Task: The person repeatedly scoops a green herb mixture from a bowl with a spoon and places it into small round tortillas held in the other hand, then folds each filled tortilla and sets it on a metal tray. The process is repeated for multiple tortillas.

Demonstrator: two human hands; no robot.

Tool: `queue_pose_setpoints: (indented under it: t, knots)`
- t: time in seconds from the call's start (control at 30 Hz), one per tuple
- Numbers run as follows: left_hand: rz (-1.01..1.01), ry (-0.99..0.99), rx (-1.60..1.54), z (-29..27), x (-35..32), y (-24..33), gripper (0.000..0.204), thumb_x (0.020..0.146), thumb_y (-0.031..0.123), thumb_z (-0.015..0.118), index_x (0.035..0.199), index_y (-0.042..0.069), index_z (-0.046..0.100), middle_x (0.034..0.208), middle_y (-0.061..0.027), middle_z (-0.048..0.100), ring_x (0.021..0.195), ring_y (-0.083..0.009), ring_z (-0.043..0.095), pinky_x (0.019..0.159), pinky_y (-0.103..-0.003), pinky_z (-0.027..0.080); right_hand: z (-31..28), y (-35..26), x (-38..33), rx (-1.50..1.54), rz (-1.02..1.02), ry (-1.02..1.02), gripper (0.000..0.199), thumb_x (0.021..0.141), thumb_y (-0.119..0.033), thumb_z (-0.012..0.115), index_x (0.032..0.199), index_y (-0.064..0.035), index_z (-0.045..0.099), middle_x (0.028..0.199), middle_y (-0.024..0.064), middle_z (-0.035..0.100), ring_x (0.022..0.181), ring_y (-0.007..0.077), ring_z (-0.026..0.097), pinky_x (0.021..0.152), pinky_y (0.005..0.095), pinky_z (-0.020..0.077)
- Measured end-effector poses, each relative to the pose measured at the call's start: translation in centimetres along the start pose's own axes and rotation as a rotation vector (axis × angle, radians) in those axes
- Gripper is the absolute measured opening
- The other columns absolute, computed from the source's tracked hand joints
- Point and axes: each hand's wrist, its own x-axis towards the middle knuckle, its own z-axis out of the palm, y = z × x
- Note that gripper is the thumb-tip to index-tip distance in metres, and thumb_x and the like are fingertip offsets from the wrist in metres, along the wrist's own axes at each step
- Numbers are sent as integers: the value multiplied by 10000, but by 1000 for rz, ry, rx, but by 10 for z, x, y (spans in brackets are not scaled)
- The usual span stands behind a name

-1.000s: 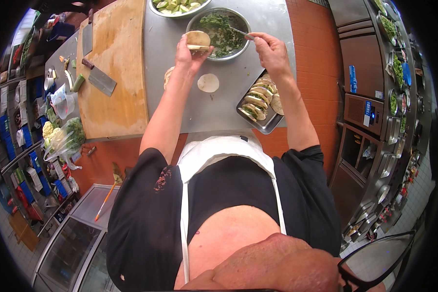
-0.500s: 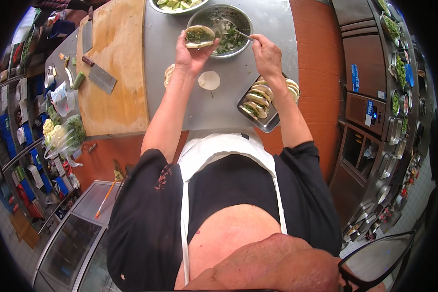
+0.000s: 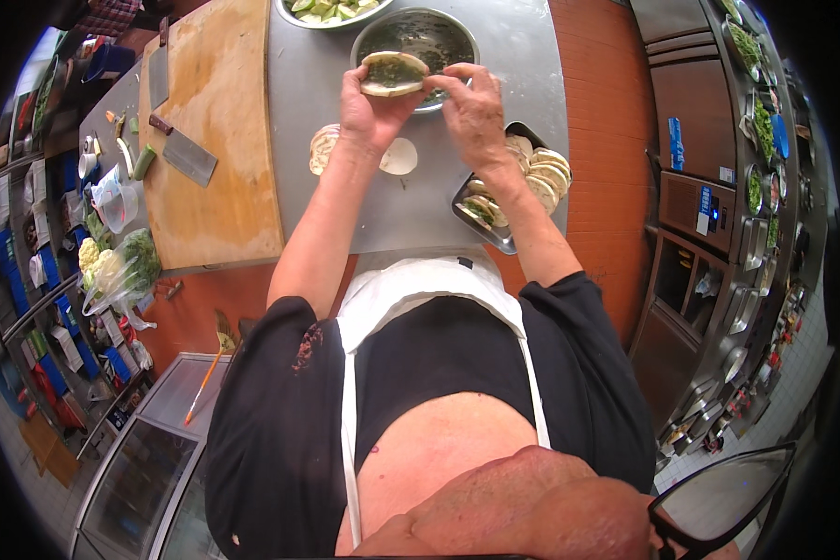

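My left hand [image 3: 375, 117] holds a pale round slice [image 3: 394, 91] folded over chopped green filling [image 3: 392, 72], above the near rim of a steel bowl [image 3: 474, 47]. My right hand [image 3: 479, 117] is closed, its fingertips at the right edge of that folded slice. What those fingers grip, if anything, is hidden, and no spoon can be made out. More dark green filling lies in the bowl. Below my hands, a single pale round slice [image 3: 399, 157] lies flat on the steel table [image 3: 364, 210], beside a stack of slices [image 3: 323, 149] partly behind my left forearm.
A dark tray [image 3: 506, 245] of filled folded slices stands under my right forearm. A wooden board [image 3: 238, 112] lies left, with two cleavers, one cleaver [image 3: 190, 159] nearest. A bowl of cut green pieces [image 3: 331, 11] is at the back. Bagged vegetables [image 3: 121, 266] sit at the table's left.
My right hand has moved left from the bowl's right rim to the folded slice, and the spoon it held no longer shows. My left hand has shifted slightly right with the slice.
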Motion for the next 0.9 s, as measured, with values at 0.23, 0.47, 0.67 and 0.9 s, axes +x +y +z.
queue_pose_setpoints:
  t: [0.23,0.47,0.67,0.9]
  knots:
    - [-50,21,-68,4,6,-12,577,1062,378,392,1455,-17,541,1429,-246,652,1342,-424,645,1178,-661,529,-1,-15,-2,40,29,43,382,862,35,702,1186,-127,825,1285,97,684,1230,353,614,1099,486,502]
    - [-66,-61,22,9,-5,-19,574,1081,405,414,1480,13,541,1442,-220,650,1317,-408,659,1180,-638,523,-9,-6,2,275,71,67,538,932,-79,801,1446,-156,664,1379,121,705,1348,352,623,1147,488,489]
    - [-43,-163,400,11,1,-20,653,1084,533,549,1598,131,515,1545,-125,612,1384,-324,624,1176,-530,524,7,31,24,349,305,-178,518,980,-77,825,1460,-112,634,1198,104,800,1083,229,774,975,372,609]
    - [392,-292,1193,-18,34,7,674,992,136,849,1591,92,543,1438,-100,704,1327,-200,660,1079,-390,581,2,69,37,481,163,-286,443,1001,-131,841,1402,-94,656,1166,99,792,1062,178,756,935,368,614]
